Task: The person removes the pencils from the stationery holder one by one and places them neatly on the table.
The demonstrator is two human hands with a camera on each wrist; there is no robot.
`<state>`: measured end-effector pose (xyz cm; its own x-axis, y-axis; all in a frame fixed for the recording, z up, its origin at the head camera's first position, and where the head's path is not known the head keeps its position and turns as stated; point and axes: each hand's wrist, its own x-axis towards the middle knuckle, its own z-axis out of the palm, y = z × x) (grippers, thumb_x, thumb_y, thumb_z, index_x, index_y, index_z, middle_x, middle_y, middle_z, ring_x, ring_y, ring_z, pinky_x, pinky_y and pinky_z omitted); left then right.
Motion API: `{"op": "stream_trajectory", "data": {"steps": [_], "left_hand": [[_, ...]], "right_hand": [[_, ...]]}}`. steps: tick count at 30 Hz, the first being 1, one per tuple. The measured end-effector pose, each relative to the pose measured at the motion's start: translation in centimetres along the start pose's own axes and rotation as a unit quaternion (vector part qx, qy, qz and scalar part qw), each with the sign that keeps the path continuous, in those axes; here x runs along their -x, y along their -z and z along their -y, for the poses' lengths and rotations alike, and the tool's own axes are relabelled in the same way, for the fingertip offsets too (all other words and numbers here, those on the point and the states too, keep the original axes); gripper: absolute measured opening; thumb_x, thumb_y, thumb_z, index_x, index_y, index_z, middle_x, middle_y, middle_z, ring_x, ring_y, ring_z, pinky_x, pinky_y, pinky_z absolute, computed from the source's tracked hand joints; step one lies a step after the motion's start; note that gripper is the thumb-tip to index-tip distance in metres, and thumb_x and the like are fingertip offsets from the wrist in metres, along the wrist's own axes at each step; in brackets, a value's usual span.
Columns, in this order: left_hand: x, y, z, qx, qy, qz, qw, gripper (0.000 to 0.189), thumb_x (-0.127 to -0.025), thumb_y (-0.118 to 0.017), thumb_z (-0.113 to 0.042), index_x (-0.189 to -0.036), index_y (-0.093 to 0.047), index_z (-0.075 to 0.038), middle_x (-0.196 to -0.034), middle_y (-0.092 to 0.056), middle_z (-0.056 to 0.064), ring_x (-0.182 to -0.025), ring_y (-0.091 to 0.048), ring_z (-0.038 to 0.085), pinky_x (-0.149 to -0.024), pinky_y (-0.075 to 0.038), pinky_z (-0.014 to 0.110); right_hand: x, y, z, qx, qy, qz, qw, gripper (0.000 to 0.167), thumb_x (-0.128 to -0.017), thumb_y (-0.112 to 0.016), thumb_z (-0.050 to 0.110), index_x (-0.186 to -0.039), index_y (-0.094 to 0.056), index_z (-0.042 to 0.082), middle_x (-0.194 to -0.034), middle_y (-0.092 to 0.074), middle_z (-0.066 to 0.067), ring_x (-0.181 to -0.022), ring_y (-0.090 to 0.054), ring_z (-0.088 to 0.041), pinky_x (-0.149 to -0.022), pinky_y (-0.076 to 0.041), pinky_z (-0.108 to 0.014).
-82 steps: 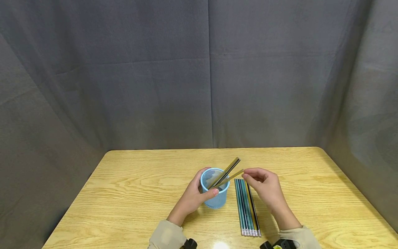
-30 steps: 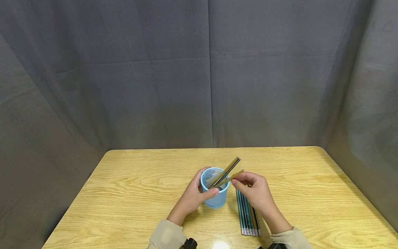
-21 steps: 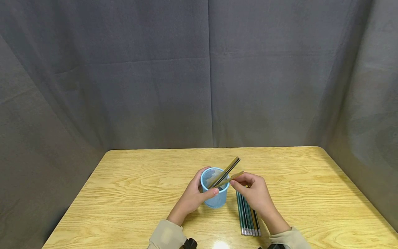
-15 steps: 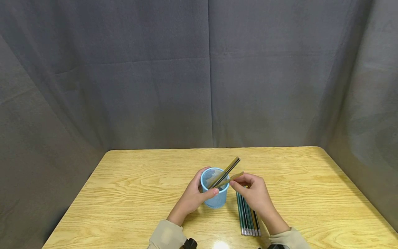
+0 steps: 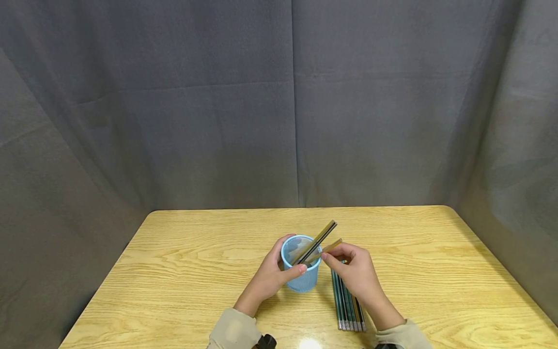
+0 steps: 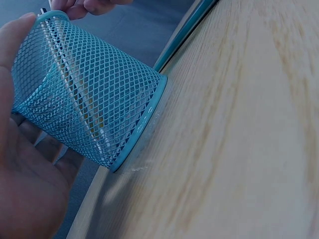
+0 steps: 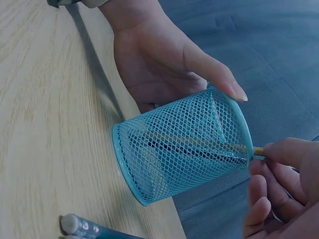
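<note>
A light blue mesh pencil cup (image 5: 302,281) stands on the table, and my left hand (image 5: 270,277) grips its side with the thumb over the rim. Leaning out of it to the upper right are several pencils (image 5: 321,237), yellow and black. At the rim's right side, my right hand (image 5: 358,271) pinches a yellow pencil (image 5: 334,244) between thumb and fingertips, its lower part inside the cup. In the right wrist view, pencils show through the mesh wall (image 7: 184,149). Beside the cup lies a row of pencils (image 5: 348,308), green, black and yellow, partly hidden under my right hand.
The wooden table (image 5: 196,261) runs back to a grey curtain (image 5: 226,145), which also hangs at both sides. Eraser ends of the lying pencils point toward the table's near edge. One such eraser end (image 7: 72,224) appears low in the right wrist view.
My right hand has slid left and down along the yellow pencil, from its outer end to near the rim. That pencil's lower end has moved deeper into the cup. My left hand stays put.
</note>
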<state>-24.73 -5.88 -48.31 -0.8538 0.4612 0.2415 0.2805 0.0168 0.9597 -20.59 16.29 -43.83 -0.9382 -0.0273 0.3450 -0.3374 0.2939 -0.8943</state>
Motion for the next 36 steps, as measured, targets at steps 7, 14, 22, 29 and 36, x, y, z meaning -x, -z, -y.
{"op": "stream_trajectory", "data": {"steps": [7,14,22,29,36], "left_hand": [[0.0,0.0,-0.1,0.001,-0.002,0.000,1.0000,0.072,-0.090,-0.074,-0.029,-0.150,-0.035,-0.023,-0.139,-0.050,0.010,-0.125,-0.049,0.024,-0.106,-0.036,0.049],[0.0,0.0,-0.1,0.000,0.003,-0.003,1.0000,0.073,-0.090,-0.074,-0.029,-0.150,-0.035,-0.022,-0.139,-0.050,0.010,-0.125,-0.049,0.023,-0.106,-0.036,0.049],[0.0,0.0,0.0,0.000,0.006,-0.006,1.0000,0.071,-0.089,-0.074,-0.031,-0.148,-0.036,-0.029,-0.139,-0.050,0.009,-0.125,-0.049,0.023,-0.106,-0.036,0.049],[0.0,0.0,0.0,0.001,0.006,-0.005,1.0000,0.071,-0.089,-0.074,-0.031,-0.148,-0.036,-0.029,-0.139,-0.050,0.010,-0.125,-0.049,0.023,-0.106,-0.036,0.050],[0.1,0.0,0.0,-0.003,0.007,-0.005,1.0000,0.073,-0.089,-0.074,-0.031,-0.150,-0.035,-0.023,-0.139,-0.049,0.012,-0.125,-0.049,0.023,-0.106,-0.036,0.050]], "right_hand": [[0.0,0.1,0.2,0.011,0.005,-0.016,0.9998,0.006,-0.089,-0.074,0.011,-0.088,-0.075,0.006,-0.085,-0.070,-0.002,-0.073,-0.060,-0.016,-0.062,-0.047,-0.025],[-0.1,0.4,0.2,-0.018,-0.009,-0.027,0.9994,0.006,-0.089,-0.075,0.009,-0.091,-0.074,0.004,-0.087,-0.070,-0.007,-0.075,-0.061,-0.015,-0.064,-0.048,-0.024],[-0.1,0.7,0.8,-0.022,-0.021,-0.043,0.9986,0.009,-0.089,-0.076,0.012,-0.090,-0.074,0.004,-0.085,-0.069,-0.006,-0.076,-0.060,-0.014,-0.064,-0.048,-0.024],[-0.2,0.8,1.1,-0.026,-0.017,-0.060,0.9977,0.009,-0.088,-0.076,0.012,-0.090,-0.074,0.003,-0.083,-0.069,-0.006,-0.075,-0.059,-0.013,-0.061,-0.047,-0.022],[-0.1,1.1,1.5,-0.038,-0.021,-0.062,0.9972,0.012,-0.089,-0.076,0.013,-0.092,-0.074,0.002,-0.087,-0.070,-0.007,-0.077,-0.061,-0.012,-0.062,-0.048,-0.022]]}}
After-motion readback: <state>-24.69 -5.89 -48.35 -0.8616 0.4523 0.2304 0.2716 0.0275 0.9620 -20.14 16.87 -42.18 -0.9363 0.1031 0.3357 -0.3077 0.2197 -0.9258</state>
